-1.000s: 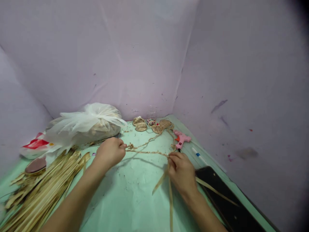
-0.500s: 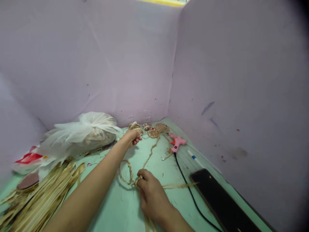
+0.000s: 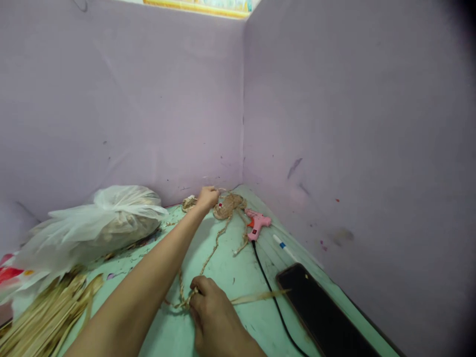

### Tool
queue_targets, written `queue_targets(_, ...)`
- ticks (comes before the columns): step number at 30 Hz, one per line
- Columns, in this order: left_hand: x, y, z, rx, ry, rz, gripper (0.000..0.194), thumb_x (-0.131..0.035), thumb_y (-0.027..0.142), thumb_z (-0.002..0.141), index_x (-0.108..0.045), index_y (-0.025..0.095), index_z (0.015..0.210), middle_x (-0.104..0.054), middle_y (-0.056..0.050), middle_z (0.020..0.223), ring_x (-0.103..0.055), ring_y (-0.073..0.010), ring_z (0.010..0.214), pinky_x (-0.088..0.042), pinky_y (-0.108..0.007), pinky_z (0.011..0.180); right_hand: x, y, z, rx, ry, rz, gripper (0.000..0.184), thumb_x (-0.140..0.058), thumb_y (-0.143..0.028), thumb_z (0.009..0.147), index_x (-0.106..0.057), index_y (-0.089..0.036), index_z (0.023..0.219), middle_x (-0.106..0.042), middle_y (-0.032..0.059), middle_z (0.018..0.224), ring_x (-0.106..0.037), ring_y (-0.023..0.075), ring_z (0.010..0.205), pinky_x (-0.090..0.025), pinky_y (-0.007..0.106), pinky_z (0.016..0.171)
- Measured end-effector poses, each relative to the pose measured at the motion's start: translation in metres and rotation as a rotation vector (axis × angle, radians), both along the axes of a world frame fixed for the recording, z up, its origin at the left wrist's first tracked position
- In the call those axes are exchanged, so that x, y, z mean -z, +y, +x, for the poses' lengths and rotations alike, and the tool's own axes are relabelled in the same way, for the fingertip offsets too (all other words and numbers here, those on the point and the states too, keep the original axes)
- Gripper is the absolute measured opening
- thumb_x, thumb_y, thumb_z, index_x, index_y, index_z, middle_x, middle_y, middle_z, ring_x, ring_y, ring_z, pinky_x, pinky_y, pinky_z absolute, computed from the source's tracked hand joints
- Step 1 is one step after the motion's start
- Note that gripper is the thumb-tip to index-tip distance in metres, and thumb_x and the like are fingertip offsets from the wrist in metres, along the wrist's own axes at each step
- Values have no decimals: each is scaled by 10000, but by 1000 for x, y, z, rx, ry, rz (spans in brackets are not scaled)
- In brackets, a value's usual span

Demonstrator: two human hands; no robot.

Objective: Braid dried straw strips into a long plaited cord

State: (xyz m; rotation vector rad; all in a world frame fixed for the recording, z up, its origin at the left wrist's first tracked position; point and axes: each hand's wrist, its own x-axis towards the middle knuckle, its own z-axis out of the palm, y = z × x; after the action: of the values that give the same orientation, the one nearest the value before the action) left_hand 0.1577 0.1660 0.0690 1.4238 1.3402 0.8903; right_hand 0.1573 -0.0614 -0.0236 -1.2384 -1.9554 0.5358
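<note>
1. At the near part of a green tabletop [image 3: 253, 322], my right hand [image 3: 213, 317] pinches a braided cord [image 3: 216, 242] between bent fingers, the grip drawn in tight on the fiber.

2. Beyond it, my left hand [image 3: 208, 197] stretches toward the corner, curled just beside the wound fiber pieces [image 3: 224, 209]; its fingertips are turned away, and I cannot tell whether they grasp anything.

3. Between my two hands, the cord runs from my right fingers up to those pieces, while a loop of it lies left of my knuckles, partly hidden by my left forearm.

4. To the right of my grip, a pale flat strip [image 3: 256, 297] extends across a black cable [image 3: 268, 281] to a black flat device [image 3: 318, 310].

5. Along the tabletop's right edge, which slants beside the wall [image 3: 334, 148], lie that device and a white pen [image 3: 290, 254]; a pink glue gun [image 3: 259, 223] sits near the wound pieces.

6. On my left, dry strips [image 3: 44, 312] and a plastic bag [image 3: 100, 223] crowd that side; bare green shows between my right hand and the cable.
</note>
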Motion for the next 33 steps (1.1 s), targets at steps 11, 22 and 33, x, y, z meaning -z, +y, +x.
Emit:
queue_targets(11, -35, -34, 44, 201, 196, 185, 169, -459, 240, 773, -566, 110, 790, -467, 10, 524, -404, -55, 407, -312, -182, 429, 4, 3, -2, 179, 119, 139, 337, -471, 22, 579, -574, -140, 856, -496, 114, 1105, -463, 213, 968, -432, 339, 831)
queue_targets(22, -24, -129, -85, 579, 687, 174, 216, -486, 299, 673, -653, 162, 686, -596, -6, 599, -505, -132, 574, -333, -222, 536, 0, 5, 2, 187, 67, 176, 387, -459, 25, 608, -565, -148, 938, -490, 129, 1080, -456, 230, 965, -434, 392, 820)
queue_targets(33, 4, -172, -142, 349, 937, 134, 204, -450, 284, 641, -616, 176, 596, -606, -63, 614, -498, -156, 551, -297, -251, 496, 2, 0, 0, -41, -65, 287, 309, -434, -11, 698, -529, -169, 946, -462, 129, 1165, -447, 215, 1037, -431, 382, 839)
